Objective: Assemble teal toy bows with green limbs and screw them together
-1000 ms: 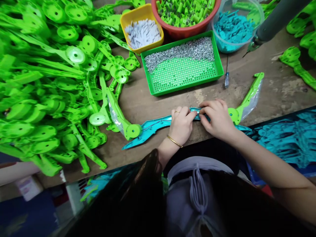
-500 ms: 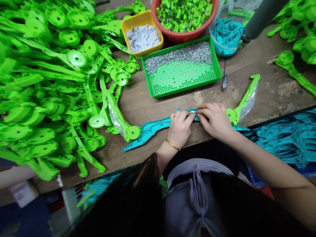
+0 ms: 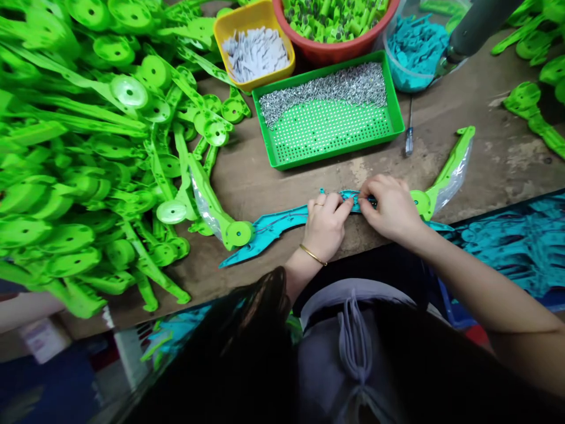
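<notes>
A long blue plastic bow-shaped piece (image 3: 276, 228) lies across the table in front of me, its inner side up with thin wires along it. A green limb (image 3: 207, 200) with a round hub sits at its left end, and another green limb (image 3: 451, 168) at its right. My left hand (image 3: 327, 227) is closed round the middle of the blue piece, thumb on its inner side. Just to its right, my right hand (image 3: 391, 209) pinches over the hollow centre, fingers curled. What lies between those fingertips is too small to make out.
Green plastic arms (image 3: 88, 176) are heaped at the left. Behind the work stand a green tray (image 3: 331, 162) of screws, a yellow bin (image 3: 253, 85) of pale strips, a red bowl (image 3: 335, 54) and a clear tub (image 3: 412, 82). A screwdriver (image 3: 409, 141) lies nearby.
The view has shifted a little. My right fingers have curled more and drawn slightly right, away from my left thumb, showing more of the centre. My left hand keeps its hold.
</notes>
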A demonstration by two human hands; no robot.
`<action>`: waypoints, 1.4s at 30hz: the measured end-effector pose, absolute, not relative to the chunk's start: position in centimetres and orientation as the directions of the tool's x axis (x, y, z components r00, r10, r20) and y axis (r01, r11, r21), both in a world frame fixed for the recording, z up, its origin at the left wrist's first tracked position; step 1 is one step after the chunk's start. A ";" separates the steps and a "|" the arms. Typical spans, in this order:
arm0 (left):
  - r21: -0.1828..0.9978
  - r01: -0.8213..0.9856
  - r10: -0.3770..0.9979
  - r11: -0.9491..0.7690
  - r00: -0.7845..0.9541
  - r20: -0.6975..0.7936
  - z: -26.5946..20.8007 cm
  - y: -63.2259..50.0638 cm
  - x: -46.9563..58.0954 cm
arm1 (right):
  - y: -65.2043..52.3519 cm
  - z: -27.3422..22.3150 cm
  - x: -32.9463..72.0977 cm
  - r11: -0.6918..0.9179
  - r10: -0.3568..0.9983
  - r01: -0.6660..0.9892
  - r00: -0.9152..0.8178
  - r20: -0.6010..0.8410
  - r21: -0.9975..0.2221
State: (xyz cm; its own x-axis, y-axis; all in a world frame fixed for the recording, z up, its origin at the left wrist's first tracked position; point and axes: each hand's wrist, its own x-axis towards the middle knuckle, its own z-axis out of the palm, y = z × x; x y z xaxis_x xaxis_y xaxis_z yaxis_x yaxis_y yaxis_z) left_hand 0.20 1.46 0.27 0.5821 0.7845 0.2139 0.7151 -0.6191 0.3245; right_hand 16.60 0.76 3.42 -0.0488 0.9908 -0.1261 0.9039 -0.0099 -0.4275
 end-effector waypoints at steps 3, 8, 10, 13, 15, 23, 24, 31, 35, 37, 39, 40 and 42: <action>0.318 0.734 0.795 -0.600 0.591 0.136 0.4 1.6 0.4 | 0.7 3.3 16.1 -0.012 0.993 0.939 -0.029 -0.111 -0.345; 0.299 0.751 0.797 -0.589 0.602 0.059 1.7 1.7 0.5 | -0.1 3.5 16.7 0.041 0.997 0.928 -0.060 -0.038 -0.371; 0.291 0.746 0.789 -0.599 0.612 0.057 2.2 1.6 0.3 | -0.8 3.8 17.6 0.090 0.996 0.912 -0.090 0.018 -0.401; 0.290 0.735 0.781 -0.613 0.619 0.080 2.5 1.5 -0.1 | -2.0 4.0 18.8 0.134 0.988 0.923 -0.096 0.123 -0.361; 0.311 0.728 0.782 -0.611 0.616 0.094 2.4 1.5 -0.3 | -2.6 4.0 19.2 0.167 0.979 0.936 -0.121 0.162 -0.309; 0.276 0.726 0.775 -0.630 0.613 0.154 1.5 1.6 -0.4 | -0.7 3.3 19.2 0.268 0.963 0.928 -0.264 0.052 -0.260; 0.274 0.727 0.775 -0.629 0.612 0.156 1.5 1.6 -0.4 | -0.4 3.3 19.3 0.281 0.959 0.919 -0.282 0.038 -0.275; 0.338 0.693 0.768 -0.637 0.609 0.201 0.9 1.6 -0.7 | -0.9 3.3 19.9 0.310 0.951 0.896 -0.285 0.122 -0.318; 0.354 0.680 0.763 -0.641 0.612 0.206 0.6 1.6 -0.9 | -0.6 3.5 19.9 0.369 0.929 0.888 -0.356 0.099 -0.275; 0.351 0.677 0.759 -0.646 0.619 0.203 0.6 1.7 -0.9 | 0.0 3.8 19.6 0.387 0.922 0.895 -0.383 0.061 -0.224; 0.354 0.671 0.753 -0.652 0.629 0.193 0.9 1.8 -1.0 | 0.7 4.1 19.3 0.409 0.912 0.897 -0.410 0.029 -0.169; 0.359 0.667 0.750 -0.653 0.635 0.184 1.1 1.9 -1.0 | 0.9 4.3 19.3 0.422 0.905 0.895 -0.425 0.017 -0.146; 0.374 0.662 0.749 -0.650 0.642 0.164 1.5 1.9 -1.0 | 0.9 4.6 19.2 0.452 0.891 0.884 -0.454 0.015 -0.118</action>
State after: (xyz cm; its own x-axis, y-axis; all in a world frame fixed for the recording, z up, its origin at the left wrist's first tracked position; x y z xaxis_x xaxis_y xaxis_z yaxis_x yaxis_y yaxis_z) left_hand -0.98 1.95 1.45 0.6425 0.7485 0.1642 0.6618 -0.6500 0.3736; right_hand 19.25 0.92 4.59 -0.4536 0.8911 0.0151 0.8842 0.4521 -0.1178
